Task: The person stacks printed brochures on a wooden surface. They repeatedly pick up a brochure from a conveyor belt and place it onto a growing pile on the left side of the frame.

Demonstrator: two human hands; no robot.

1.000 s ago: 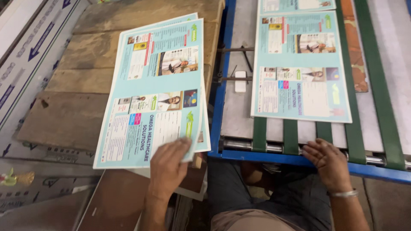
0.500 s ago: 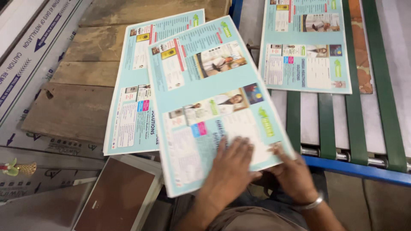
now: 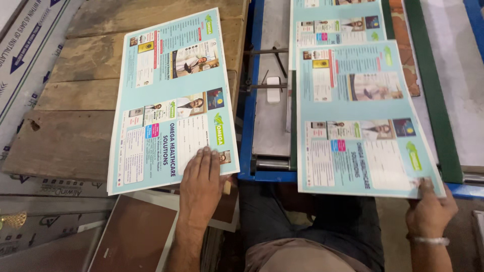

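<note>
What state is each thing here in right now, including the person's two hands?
Left hand: flat, pressing on the stack.
Stack of printed sheets: lying on the wooden table.
Right hand: pinching a sheet's corner.
Held sheet: flat over the green belts, near edge overhanging.
Sheet ahead: lying on the conveyor.

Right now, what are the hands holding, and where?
The right hand pinches the printed sheet on the conveyor by its near right corner. The left hand rests flat on the stack of sheets.

3 printed sheets (image 3: pixel 174 100), 2 hands (image 3: pixel 199 184), 1 conveyor (image 3: pixel 267 100).
</note>
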